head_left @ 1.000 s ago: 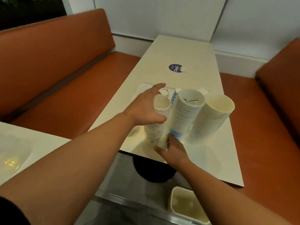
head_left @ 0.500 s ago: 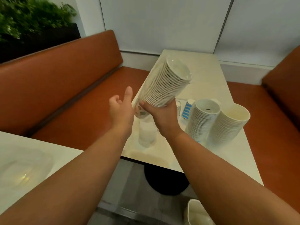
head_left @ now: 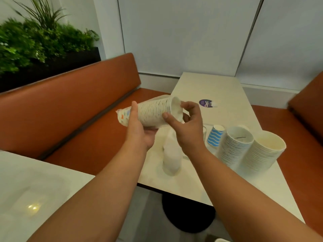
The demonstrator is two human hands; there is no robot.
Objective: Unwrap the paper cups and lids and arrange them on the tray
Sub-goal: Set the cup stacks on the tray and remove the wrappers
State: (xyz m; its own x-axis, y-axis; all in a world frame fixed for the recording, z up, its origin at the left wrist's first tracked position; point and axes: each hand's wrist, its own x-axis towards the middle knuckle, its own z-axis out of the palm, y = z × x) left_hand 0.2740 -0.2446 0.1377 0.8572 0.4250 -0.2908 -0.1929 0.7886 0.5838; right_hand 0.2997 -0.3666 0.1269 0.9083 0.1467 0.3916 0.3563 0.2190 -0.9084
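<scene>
A wrapped stack of paper cups (head_left: 152,112) lies sideways in the air above the table's left edge, mouth toward the right. My left hand (head_left: 138,130) grips it from below near its base. My right hand (head_left: 187,128) pinches the stack's open rim with thumb and fingers. On the table stand two more tall stacks of cups (head_left: 236,147) (head_left: 264,154), a single blue-striped cup (head_left: 215,136) and a white stack of lids (head_left: 172,154) in clear wrap. The tray is mostly hidden behind my right hand.
A cream table (head_left: 218,88) runs away from me, with a purple round sticker (head_left: 205,103). Orange benches (head_left: 70,102) flank it. A second table (head_left: 26,189) lies at the lower left. Plants (head_left: 35,41) stand behind the left bench.
The held stack has tipped from steeply slanted to lying sideways. My left hand, open beside it before, now grips its base. My right hand moved from the base to the rim.
</scene>
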